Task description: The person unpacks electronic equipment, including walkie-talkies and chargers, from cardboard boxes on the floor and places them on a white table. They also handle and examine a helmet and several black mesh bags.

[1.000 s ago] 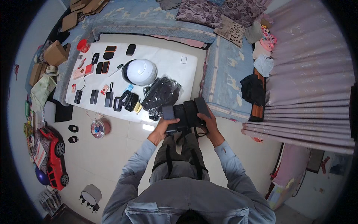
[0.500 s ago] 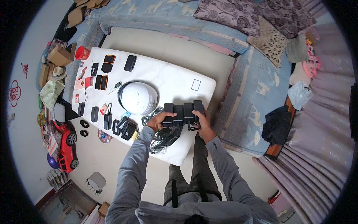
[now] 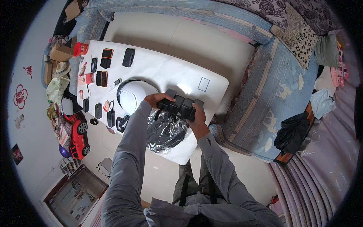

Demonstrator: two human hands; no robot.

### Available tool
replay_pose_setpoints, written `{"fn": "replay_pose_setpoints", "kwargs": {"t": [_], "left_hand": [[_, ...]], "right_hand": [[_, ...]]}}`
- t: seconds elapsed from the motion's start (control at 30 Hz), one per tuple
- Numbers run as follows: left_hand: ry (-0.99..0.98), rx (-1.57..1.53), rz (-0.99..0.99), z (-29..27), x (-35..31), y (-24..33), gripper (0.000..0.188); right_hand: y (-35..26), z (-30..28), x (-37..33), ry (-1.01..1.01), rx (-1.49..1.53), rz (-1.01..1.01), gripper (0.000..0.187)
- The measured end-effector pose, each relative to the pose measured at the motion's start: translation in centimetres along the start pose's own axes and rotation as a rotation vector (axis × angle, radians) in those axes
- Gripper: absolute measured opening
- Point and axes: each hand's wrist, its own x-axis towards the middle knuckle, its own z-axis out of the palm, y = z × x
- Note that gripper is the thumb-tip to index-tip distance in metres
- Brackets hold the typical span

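Between my two hands I hold a row of several black box-shaped devices [image 3: 180,105], which look like power banks, pressed side by side over the white table [image 3: 181,68]. My left hand [image 3: 159,100] is closed round the left end of the row, close beside a white helmet [image 3: 135,92]. At the right end, my right hand [image 3: 197,118] grips the outermost block. The row tilts down toward the right. A crinkled, shiny clear bag with something dark in it [image 3: 166,132] lies below the blocks, near the table's front edge.
Orange-edged black power banks [image 3: 101,78], a black case [image 3: 128,57], a red tub [image 3: 80,49] and small black boxes [image 3: 110,118] stand on the table's left half. A blue patterned sofa [image 3: 261,106] runs along the right. A red toy car [image 3: 79,132] is at the left.
Both hands have moved the row of blocks farther over the table and leftward, nearer the helmet. The row has turned and tilted, uncovering more of the shiny bag. The view has shifted slightly.
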Motion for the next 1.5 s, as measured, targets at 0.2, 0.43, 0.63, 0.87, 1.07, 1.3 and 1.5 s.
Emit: {"fn": "replay_pose_setpoints", "kwargs": {"t": [0.2, 0.43, 0.63, 0.87, 1.07, 1.3, 1.5], "left_hand": [[-0.019, 0.482, 0.784, -1.1, 1.1, 1.6, 0.035], [0.016, 0.06, 0.077, 1.4, 0.5, 5.7, 0.041], [0.046, 0.072, 0.032, 1.3, -0.1, 5.0, 0.04], [-0.06, -0.03, 0.137, -0.1, 0.9, 2.7, 0.042], [-0.016, -0.19, 0.222, -0.9, -0.2, -1.1, 0.047], [0.304, -0.771, 0.539, 1.8, -5.2, -10.7, 0.094], [0.555, -0.728, 0.899, 8.0, -12.2, -30.4, 0.061]], "right_hand": [[1.1, -1.6, 5.9, -0.132, -0.016, 0.079, 0.047], [0.7, -1.8, 6.6, -0.021, 0.001, 0.152, 0.052], [-1.1, -1.2, 4.1, -0.022, -0.048, 0.207, 0.037], [-0.9, -2.0, 4.5, -0.098, 0.003, 0.285, 0.033], [-1.6, -1.9, 2.1, -0.249, -0.104, 0.307, 0.038], [-0.5, -4.1, -1.0, -0.266, -0.226, 0.352, 0.062], [1.2, -13.8, -7.4, -0.262, -0.639, -0.003, 0.091]]}}
